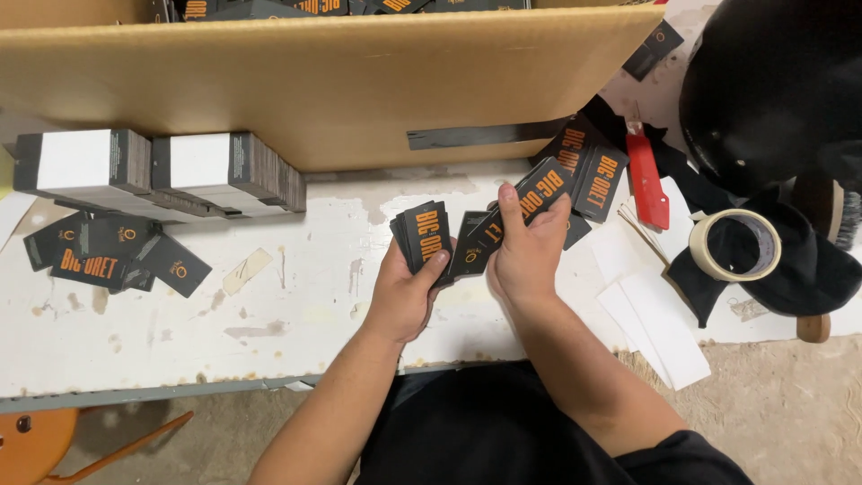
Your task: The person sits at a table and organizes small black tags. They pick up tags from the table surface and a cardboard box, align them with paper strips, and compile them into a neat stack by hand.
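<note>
My left hand [404,292] closed round small stack of black tags [425,235], held above desk [296,305] middle. My right hand [525,256] pinches few loose tags [539,190], fanned. Done, seemingly: two banded tag blocks [157,171] at desk back-left edge. Left: scattered tags [112,251] at left, loose pile [588,166] beside red cutter [648,180], tape roll [734,244] at right.
</note>
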